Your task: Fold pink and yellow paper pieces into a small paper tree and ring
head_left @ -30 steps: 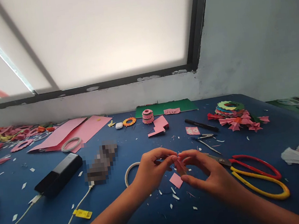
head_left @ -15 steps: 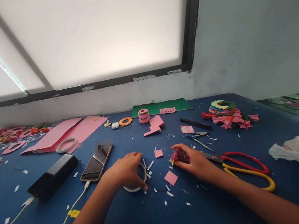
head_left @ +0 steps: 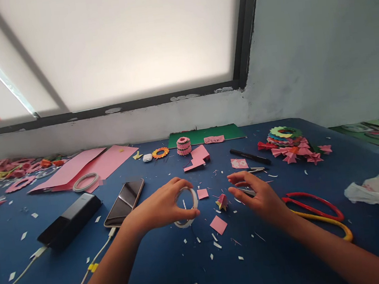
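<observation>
Paper scraps (head_left: 217, 245) litter the blue tabletop (head_left: 164, 277) before me; the left hand (head_left: 164, 204) grips a tape roll (head_left: 195, 199) between thumb and fingers, the right hand (head_left: 260, 195), fingers apart, hovers beside a pink-and-yellow paper flower (head_left: 222, 202).

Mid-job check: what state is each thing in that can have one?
Left hand: closed around a tape roll
Right hand: open, holding nothing
Tape roll: gripped, tilted up
Folded paper piece: on the table, unheld
Pink squares: lying flat
Scissors: lying down, blades mostly hidden; open or shut unclear
Phone: face up, cable plugged in
Power bank: cable plugged in
</observation>
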`<control>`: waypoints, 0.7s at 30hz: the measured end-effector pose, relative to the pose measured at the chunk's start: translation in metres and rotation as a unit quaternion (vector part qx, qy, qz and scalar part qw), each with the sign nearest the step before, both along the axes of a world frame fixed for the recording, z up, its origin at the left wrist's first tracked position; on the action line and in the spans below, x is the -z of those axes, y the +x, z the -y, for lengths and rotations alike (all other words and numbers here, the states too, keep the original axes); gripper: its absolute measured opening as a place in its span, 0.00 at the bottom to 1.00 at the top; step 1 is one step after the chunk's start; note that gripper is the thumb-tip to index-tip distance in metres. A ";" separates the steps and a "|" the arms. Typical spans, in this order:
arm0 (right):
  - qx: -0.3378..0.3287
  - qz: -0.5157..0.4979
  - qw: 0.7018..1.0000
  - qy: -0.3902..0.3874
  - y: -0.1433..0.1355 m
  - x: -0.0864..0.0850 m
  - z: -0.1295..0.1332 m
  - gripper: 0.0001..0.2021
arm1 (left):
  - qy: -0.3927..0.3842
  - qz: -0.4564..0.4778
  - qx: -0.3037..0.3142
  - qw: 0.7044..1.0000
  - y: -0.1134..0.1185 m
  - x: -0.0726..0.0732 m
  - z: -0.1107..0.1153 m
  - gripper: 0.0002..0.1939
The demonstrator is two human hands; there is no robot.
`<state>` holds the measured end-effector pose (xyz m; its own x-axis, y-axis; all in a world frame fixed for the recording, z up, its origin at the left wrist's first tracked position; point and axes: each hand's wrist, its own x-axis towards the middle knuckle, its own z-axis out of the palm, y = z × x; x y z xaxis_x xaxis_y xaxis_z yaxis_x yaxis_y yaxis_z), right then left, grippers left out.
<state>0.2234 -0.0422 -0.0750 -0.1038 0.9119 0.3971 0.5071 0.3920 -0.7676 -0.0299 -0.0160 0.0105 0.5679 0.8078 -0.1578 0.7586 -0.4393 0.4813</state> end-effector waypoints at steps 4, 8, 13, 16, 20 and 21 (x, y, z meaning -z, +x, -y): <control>-0.052 0.023 0.996 0.068 -0.014 0.001 0.011 0.20 | -0.042 0.212 0.063 0.974 0.014 0.005 0.007 0.29; -0.062 0.029 0.994 0.089 -0.025 0.004 0.018 0.22 | -0.151 0.347 0.110 0.919 0.023 0.012 0.014 0.30; -0.044 0.025 0.995 0.085 -0.025 -0.002 0.020 0.14 | -0.244 0.386 0.119 0.882 0.027 0.014 0.019 0.21; -0.062 0.024 0.995 0.079 -0.021 -0.007 0.021 0.10 | -0.202 0.341 0.109 0.911 0.031 0.015 0.021 0.19; -0.060 0.017 0.997 0.041 -0.018 -0.010 0.022 0.14 | -0.092 0.290 0.090 0.949 0.034 0.016 0.024 0.14; -0.062 0.015 0.997 0.031 -0.018 -0.010 0.022 0.14 | -0.079 0.278 0.090 0.953 0.035 0.016 0.025 0.12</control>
<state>0.2057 -0.0644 -0.0648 -0.2275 0.8645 0.4482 0.4740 0.5004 -0.7246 0.0047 -0.0405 -0.0057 0.7258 0.6811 0.0967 0.2863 -0.4270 0.8578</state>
